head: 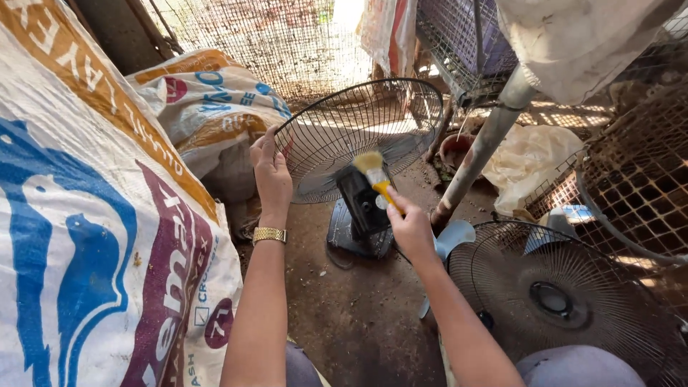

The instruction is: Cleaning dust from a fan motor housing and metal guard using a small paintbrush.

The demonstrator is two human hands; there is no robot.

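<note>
My left hand (pixel 271 170) grips the left rim of a round black wire fan guard (pixel 401 104), still mounted on a dark fan body (pixel 362 201) that stands on the dirt floor. My right hand (pixel 410 226) holds a small paintbrush (pixel 374 172) with a yellow handle and pale bristles, the bristles close to the back of the guard above the motor housing. A gold watch is on my left wrist.
Large printed woven sacks (pixel 93 236) fill the left side. A second detached fan guard (pixel 559 294) lies at the right with pale blue blades (pixel 453 236) beside it. A rusty pole (pixel 480 147) slants behind; wire cages (pixel 638 172) and mesh stand at the right and back.
</note>
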